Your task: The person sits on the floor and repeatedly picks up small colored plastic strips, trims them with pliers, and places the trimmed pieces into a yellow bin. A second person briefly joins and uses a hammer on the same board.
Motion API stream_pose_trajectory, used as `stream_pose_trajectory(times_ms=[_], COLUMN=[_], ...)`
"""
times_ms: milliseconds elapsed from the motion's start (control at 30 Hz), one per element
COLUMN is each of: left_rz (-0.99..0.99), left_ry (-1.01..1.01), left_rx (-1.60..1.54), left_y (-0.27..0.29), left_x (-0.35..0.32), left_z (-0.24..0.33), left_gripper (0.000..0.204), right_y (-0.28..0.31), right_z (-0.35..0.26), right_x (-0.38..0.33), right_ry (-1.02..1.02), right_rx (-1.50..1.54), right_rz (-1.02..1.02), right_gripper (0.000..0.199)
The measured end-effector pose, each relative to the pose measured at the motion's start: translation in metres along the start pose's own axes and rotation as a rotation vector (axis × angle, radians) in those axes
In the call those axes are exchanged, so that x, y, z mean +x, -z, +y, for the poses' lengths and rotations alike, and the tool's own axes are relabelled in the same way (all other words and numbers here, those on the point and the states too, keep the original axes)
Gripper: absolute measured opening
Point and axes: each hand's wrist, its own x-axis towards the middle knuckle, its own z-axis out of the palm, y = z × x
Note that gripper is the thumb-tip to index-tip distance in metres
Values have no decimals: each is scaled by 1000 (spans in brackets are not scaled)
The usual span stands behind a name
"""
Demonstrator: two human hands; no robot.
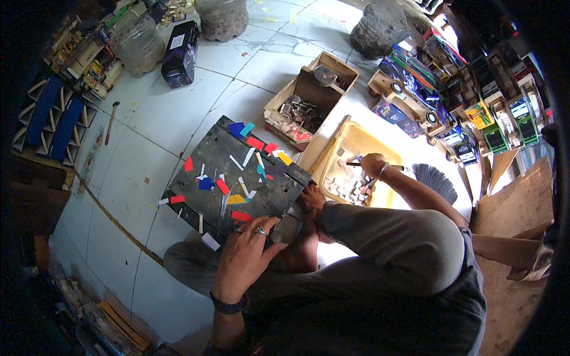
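Left hand (246, 255) rests flat, fingers spread, on the dark board (237, 172) with coloured scraps; right hand (371, 166) pinches a thin tool (356, 164) over the yellow tray (356, 145).

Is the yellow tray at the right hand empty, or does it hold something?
Not empty. The yellow tray holds a heap of small wooden blocks at its near end, beside the right hand; its far part is bare.

The person is sitting cross-legged behind the dark board (237, 172). The left hand (249, 249) is resting flat, 5 fingers spread, on its near edge; the right hand (373, 165) is reaching beyond its right corner, fingers pinching closed.
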Motion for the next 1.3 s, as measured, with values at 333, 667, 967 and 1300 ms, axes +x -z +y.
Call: stream_pose_trajectory(times_ms=[333, 667, 967, 1300], left_rz=[25, 18, 24, 73], left_ry=[-40, -42, -50, -89], left_rx=[53, 57, 63, 70], left_y=[-3, -2, -2, 6], left_x=[-2, -1, -1, -1], left_z=[-2, 1, 2, 0], left_gripper=[51, 50, 50, 47], right_y=[-31, -52, -39, 107], right_z=[-43, -68, -70, 44], right_x=[13, 13, 18, -34], right_ry=[-147, -255, -238, 272], right_rx=[-307, -398, -445, 310], right_rz=[-193, -126, -196, -487], right_gripper=[35, 30, 24, 32])
